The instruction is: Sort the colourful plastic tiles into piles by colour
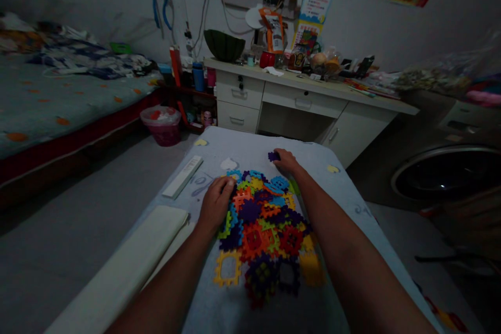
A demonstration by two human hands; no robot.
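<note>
A heap of colourful plastic interlocking building pieces (250,211) lies on the cloth-covered table. My right hand (287,160) is beyond the heap's far right side, its fingers closed on a dark purple interlocking piece (273,156). At the heap's left edge rests my left hand (217,201), fingers curled together; what they hold, if anything, is hidden. Nearest me lie a yellow square frame piece (227,268) and a dark purple frame piece (288,275), both flat on the cloth.
A long pale box (183,177) lies on the table's left side. Left of my forearm is a cream padded panel (129,266). Beyond the table stands a cluttered white desk (239,109). A bed (78,99) is on the left, a washing machine (442,141) on the right.
</note>
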